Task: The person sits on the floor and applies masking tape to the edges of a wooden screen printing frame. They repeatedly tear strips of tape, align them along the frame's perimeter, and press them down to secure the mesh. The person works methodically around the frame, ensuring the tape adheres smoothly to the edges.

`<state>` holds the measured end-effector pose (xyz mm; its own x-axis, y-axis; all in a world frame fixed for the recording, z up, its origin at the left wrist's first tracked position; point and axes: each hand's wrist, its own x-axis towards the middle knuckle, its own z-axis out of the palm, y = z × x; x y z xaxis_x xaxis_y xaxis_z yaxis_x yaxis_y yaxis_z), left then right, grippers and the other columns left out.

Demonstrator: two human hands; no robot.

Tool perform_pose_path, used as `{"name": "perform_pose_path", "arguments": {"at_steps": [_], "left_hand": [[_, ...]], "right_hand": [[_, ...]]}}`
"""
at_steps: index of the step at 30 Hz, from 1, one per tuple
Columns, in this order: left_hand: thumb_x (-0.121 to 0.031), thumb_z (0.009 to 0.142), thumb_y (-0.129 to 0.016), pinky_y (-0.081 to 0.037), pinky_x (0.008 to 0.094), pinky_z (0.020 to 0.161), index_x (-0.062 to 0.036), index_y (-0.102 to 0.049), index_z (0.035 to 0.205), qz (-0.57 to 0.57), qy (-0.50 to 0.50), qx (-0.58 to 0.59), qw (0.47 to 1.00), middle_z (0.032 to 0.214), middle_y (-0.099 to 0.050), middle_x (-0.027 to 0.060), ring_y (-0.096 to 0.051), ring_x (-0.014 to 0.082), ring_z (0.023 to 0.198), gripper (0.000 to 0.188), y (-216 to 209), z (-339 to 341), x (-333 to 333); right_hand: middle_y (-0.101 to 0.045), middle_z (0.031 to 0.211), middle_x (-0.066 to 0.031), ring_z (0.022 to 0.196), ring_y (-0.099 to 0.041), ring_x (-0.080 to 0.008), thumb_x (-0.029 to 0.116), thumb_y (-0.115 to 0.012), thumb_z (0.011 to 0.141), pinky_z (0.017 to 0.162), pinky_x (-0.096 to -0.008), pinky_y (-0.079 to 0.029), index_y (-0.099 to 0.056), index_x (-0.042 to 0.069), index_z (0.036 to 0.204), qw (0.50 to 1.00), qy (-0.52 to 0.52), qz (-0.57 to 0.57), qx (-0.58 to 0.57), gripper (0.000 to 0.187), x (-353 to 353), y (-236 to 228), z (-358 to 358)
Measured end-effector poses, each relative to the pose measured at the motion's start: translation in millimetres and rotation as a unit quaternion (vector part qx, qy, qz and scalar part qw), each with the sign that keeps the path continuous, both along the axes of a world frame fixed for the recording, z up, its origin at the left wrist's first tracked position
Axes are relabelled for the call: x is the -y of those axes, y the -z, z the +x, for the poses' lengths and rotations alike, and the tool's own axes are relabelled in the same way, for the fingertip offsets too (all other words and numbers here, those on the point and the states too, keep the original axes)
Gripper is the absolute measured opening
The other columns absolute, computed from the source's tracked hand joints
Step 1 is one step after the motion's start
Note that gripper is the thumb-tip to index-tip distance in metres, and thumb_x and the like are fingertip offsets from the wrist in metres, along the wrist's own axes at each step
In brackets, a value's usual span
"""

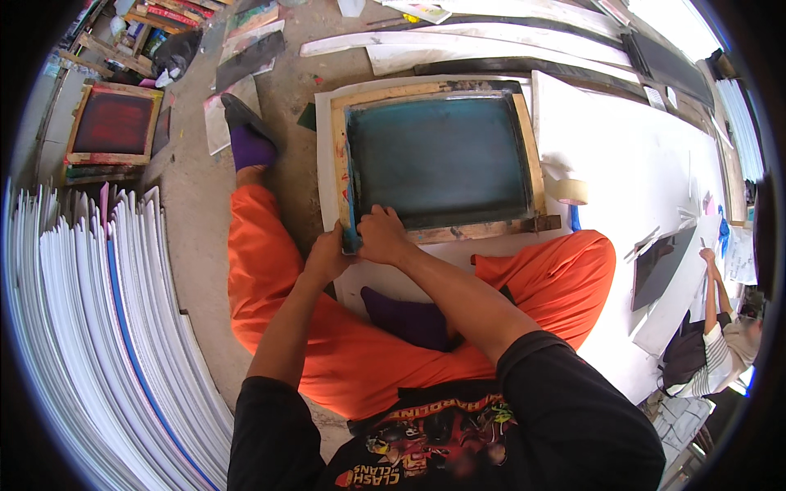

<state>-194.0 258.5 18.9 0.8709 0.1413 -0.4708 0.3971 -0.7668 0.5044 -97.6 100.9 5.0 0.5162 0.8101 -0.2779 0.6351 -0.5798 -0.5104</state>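
A wooden screen printing frame with dark blue-grey mesh lies in front of me on a white board. At its near left corner, my left hand is closed, thumb up against the outer side. Just right of it, my right hand is closed over the near rail, fingers curled toward the mesh. Between the hands shows a narrow dark, blue-edged piece running along the left rail; I cannot tell whether it is separate from the frame. My palms hide most of the corner.
A roll of tape sits right of the frame on a large white sheet. White sheets stand stacked at left; a red-meshed frame lies beyond. Long white strips lie at the back. Another person works at right.
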Motion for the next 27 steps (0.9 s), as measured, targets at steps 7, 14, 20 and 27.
{"name": "perform_pose_path", "arguments": {"at_steps": [7,14,20,27], "left_hand": [[-0.025,0.076,-0.089,-0.058,0.0445,0.091,0.0049,-0.054,0.144,-0.034,0.001,0.013,0.999,0.11,-0.074,0.023,-0.073,0.0385,0.103,0.082,-12,1,-12],[-0.026,0.093,-0.078,-0.056,0.0401,0.079,0.0038,-0.071,0.112,-0.073,-0.172,0.158,0.97,0.098,-0.074,0.0181,-0.072,0.0293,0.085,0.036,4,-6,3],[-0.023,0.094,-0.075,-0.054,0.0454,0.079,0.0025,-0.075,0.096,0.015,-0.129,0.199,0.971,0.089,-0.067,0.0212,-0.068,0.0367,0.084,0.025,11,-1,13],[-0.023,0.095,-0.07,-0.052,0.0469,0.082,0.0033,-0.075,0.092,0.033,-0.126,0.171,0.977,0.092,-0.067,0.0251,-0.067,0.041,0.088,0.026,22,1,9]], "right_hand": [[-0.07,0.109,-0.0097,0.121,-0.055,-0.0315,0.038,-0.086,0.074,0.11,-0.052,-0.04,-0.082,0.009,0.1,1.0,-0.003,0.009,0.021,0.039,9,-3,-2],[-0.069,0.117,-0.008,0.124,-0.054,-0.0303,0.039,-0.086,0.076,0.113,-0.0511,-0.038,-0.08,0.011,0.108,0.998,-0.015,0.032,0.042,0.043,16,3,-6],[-0.069,0.116,-0.0075,0.124,-0.055,-0.0302,0.042,-0.089,0.072,0.113,-0.0512,-0.038,-0.077,0.01,0.111,0.999,-0.013,0.03,0.016,0.052,22,-6,4],[-0.069,0.117,-0.0094,0.123,-0.056,-0.0299,0.04,-0.092,0.068,0.108,-0.0489,-0.042,-0.069,0.005,0.116,0.997,-0.038,0.015,0.059,0.063,9,-6,4]]}}
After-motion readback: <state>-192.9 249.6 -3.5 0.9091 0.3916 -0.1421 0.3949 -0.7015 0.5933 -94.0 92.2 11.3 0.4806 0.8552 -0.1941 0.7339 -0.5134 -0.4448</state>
